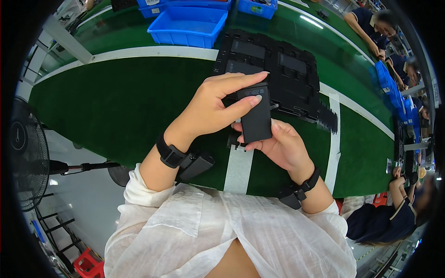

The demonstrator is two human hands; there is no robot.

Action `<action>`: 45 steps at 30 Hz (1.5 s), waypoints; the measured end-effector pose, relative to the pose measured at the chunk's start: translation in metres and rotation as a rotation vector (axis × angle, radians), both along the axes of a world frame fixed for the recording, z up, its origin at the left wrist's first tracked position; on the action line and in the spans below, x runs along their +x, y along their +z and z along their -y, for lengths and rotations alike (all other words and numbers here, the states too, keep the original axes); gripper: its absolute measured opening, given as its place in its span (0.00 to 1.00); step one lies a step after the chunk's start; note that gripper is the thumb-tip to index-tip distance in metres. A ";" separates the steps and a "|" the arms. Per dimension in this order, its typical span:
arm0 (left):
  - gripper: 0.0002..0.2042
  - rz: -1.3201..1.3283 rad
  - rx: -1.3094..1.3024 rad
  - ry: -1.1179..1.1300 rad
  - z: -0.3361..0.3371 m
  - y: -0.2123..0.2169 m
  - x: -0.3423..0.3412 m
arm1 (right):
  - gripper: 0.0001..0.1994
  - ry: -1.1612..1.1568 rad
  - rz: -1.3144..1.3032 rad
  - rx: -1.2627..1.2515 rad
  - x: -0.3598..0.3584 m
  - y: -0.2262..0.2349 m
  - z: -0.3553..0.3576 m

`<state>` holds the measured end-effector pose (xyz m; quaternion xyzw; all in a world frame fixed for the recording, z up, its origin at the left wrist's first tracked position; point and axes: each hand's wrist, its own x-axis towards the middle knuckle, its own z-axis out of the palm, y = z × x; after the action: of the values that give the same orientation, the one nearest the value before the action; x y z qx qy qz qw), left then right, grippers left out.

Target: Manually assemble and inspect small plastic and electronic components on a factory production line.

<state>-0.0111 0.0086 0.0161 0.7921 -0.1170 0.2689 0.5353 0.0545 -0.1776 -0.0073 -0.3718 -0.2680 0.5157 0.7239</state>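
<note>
Between my two hands I hold a flat black rectangular block, which looks like a battery pack (256,121), with small pale print near its upper end. My left hand (218,102) grips its upper part, thumb across the face and fingers along the far edge. Its lower end sits in the fingers of my right hand (285,143). Just beyond my hands lies a black moulded tray (294,95) with recesses; several similar dark blocks seem to sit in it. My left fingers cover part of the tray.
A blue plastic bin (187,27) stands past the tray, with more blue bins behind it. Pale tape strips (238,171) cross the green table mat (125,102). At the left stands a black fan (30,143). Co-workers sit along the right, one nearby in dark clothing (382,222).
</note>
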 end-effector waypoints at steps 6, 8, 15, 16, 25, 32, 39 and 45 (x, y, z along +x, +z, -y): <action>0.24 -0.069 -0.015 -0.008 0.004 0.002 -0.006 | 0.24 0.053 -0.151 0.079 0.002 -0.010 0.009; 0.24 -0.101 -0.055 -0.037 -0.003 0.001 -0.012 | 0.24 0.026 -0.181 0.073 0.002 -0.013 0.016; 0.21 -0.445 0.443 -0.076 -0.007 -0.026 -0.033 | 0.21 -0.107 -0.029 -0.006 0.014 -0.017 0.042; 0.22 -0.456 0.542 -0.039 -0.002 -0.026 -0.035 | 0.20 -0.176 0.200 -0.077 0.015 -0.013 0.044; 0.26 -0.450 0.734 0.028 0.004 -0.034 -0.042 | 0.17 -0.242 1.609 -0.379 0.012 -0.006 0.057; 0.27 -0.455 0.734 0.023 0.003 -0.034 -0.043 | 0.18 -0.222 1.673 -0.416 0.008 -0.005 0.056; 0.28 -0.476 0.747 0.012 0.002 -0.033 -0.041 | 0.19 -0.229 1.687 -0.415 0.010 -0.005 0.053; 0.30 -0.482 0.726 0.011 0.002 -0.033 -0.041 | 0.19 -0.224 1.680 -0.416 0.011 -0.005 0.053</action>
<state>-0.0520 0.0065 -0.0167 0.9697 -0.0715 0.0206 0.2325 0.0651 -0.2307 -0.0118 -0.7777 -0.5755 0.0350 0.2506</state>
